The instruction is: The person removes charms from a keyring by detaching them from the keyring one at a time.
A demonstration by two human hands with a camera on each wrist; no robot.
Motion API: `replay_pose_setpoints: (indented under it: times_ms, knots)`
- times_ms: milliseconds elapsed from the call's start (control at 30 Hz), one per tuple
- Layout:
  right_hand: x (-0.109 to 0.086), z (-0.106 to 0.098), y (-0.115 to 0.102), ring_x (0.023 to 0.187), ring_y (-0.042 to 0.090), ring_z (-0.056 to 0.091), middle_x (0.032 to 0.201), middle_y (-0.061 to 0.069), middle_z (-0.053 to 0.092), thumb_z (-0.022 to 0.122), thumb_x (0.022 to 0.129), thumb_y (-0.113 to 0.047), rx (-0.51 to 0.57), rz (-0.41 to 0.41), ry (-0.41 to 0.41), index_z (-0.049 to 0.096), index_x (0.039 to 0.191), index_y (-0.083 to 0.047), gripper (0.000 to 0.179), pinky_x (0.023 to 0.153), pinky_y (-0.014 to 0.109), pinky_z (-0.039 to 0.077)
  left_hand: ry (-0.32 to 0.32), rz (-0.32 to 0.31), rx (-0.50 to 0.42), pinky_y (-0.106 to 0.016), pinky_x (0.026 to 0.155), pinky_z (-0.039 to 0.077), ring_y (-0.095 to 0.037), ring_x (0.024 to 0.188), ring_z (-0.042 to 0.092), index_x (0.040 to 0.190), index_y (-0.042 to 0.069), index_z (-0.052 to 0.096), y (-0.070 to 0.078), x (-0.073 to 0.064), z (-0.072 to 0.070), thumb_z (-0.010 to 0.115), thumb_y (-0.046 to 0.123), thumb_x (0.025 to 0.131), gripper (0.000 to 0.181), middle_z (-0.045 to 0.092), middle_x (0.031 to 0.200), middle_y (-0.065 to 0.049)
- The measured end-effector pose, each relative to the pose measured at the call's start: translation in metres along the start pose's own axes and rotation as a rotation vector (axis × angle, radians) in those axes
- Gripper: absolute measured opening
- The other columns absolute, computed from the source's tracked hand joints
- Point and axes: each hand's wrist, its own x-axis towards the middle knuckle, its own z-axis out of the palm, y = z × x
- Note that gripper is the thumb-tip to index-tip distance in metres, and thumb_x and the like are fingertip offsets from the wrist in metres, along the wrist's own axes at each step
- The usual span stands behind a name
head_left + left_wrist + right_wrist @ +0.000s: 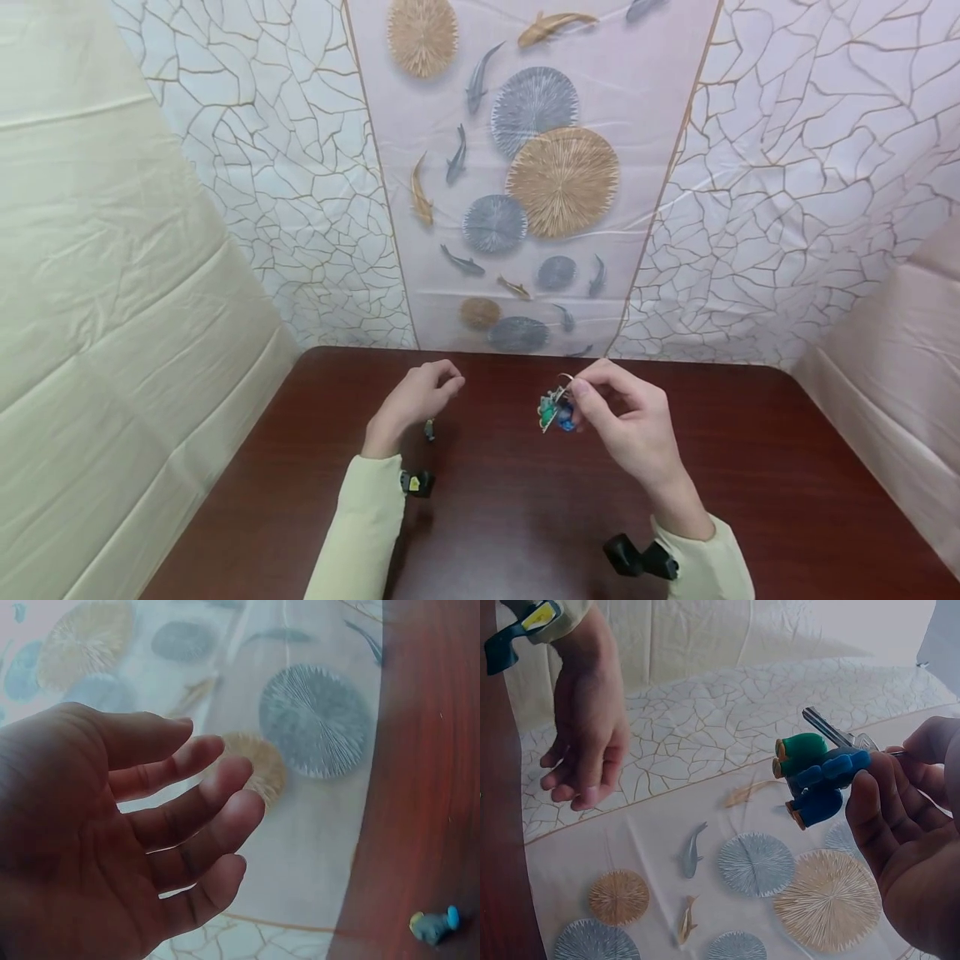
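Thumb and fingertips of my right hand [630, 417] pinch a keyring [555, 408] raised over the table. From it hang a silver key [828, 726], a rounded green charm [804, 752] and blue charms [817, 807], seen close up in the right wrist view. My left hand [416, 396] is held in the air left of the keyring, fingers loosely bent and nothing in them; its palm shows in the left wrist view. A small dark grey trinket with yellow and light blue ends [433, 928] lies on the table, just below the left hand in the head view.
The dark red-brown wooden table [510, 517] has a far edge against a hanging cloth [675, 100] printed with fish and round discs. Cream cloth [112, 333] hangs along the left side, and more [885, 350] on the right. Each wrist wears a black camera mount [637, 557].
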Motion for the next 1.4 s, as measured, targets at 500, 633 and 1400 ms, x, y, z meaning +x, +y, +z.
replay_pose_setpoints:
  times_ms: [500,633,1400]
  knots:
    - [0.001,0.0,-0.003,0.055,0.014,0.057,0.067,0.005,0.058,0.061,0.086,0.014,-0.008,0.006,-0.013,0.066,0.089,-0.002,0.017,0.049,0.022,0.05,0.023,0.137,-0.08,-0.032,0.073,0.048,-0.014,0.076,0.058,0.098,0.022,0.066,0.038,-0.012,0.006,0.055,0.031,0.1,0.014,0.068,0.088,0.004]
    - [0.001,0.003,-0.001,0.054,0.015,0.057,0.067,0.006,0.058,0.06,0.087,0.014,0.013,0.014,-0.014,0.066,0.089,-0.003,0.018,0.049,0.021,0.05,0.018,0.207,-0.159,-0.032,0.076,0.05,-0.013,0.081,0.062,0.098,0.022,0.066,0.047,-0.015,0.011,0.055,0.03,0.1,0.014,0.07,0.091,0.001]
    - [-0.002,0.009,0.005,0.054,0.013,0.057,0.065,0.005,0.059,0.06,0.088,0.012,0.025,0.037,0.002,0.066,0.09,-0.003,0.017,0.05,0.025,0.051,0.027,0.462,-0.349,-0.025,0.072,0.049,-0.016,0.084,0.061,0.104,0.015,0.067,0.095,-0.042,0.01,0.056,0.026,0.101,0.016,0.069,0.093,-0.001]
